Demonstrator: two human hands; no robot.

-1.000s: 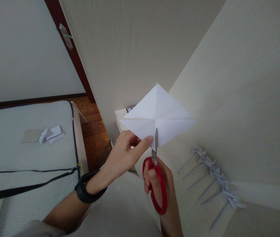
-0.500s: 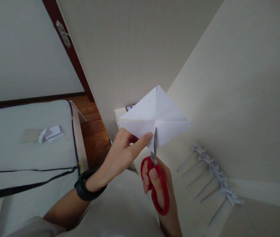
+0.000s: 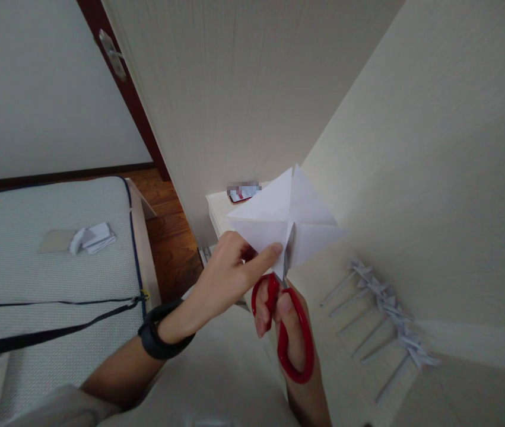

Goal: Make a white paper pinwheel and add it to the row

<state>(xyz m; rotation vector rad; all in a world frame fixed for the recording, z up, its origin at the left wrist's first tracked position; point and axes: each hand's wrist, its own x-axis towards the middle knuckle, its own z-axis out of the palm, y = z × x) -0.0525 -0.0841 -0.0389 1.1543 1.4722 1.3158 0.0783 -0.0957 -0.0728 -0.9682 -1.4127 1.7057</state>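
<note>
A white square sheet of paper (image 3: 265, 204), cut along three of its diagonals, is held up in front of me. My left hand (image 3: 229, 276) pinches its lower left part, thumb on top. In my right hand (image 3: 297, 332) are red-handled scissors (image 3: 303, 350), with fingers and thumb through the loops. Their blades stand around the bottom corner of the paper, tips close to its centre. The handles are somewhat spread apart.
Several white paper pinwheels on sticks (image 3: 386, 302) lie in a row on the pale surface at right. A phone (image 3: 243, 192) rests on the white tabletop behind the paper. At left, folded papers (image 3: 96, 237) and a beige card (image 3: 56, 241) lie on a mattress (image 3: 25, 207).
The paper and both hands have shifted slightly right. The scissor handles have spread wider, and the blades have opened. More of the phone shows now.
</note>
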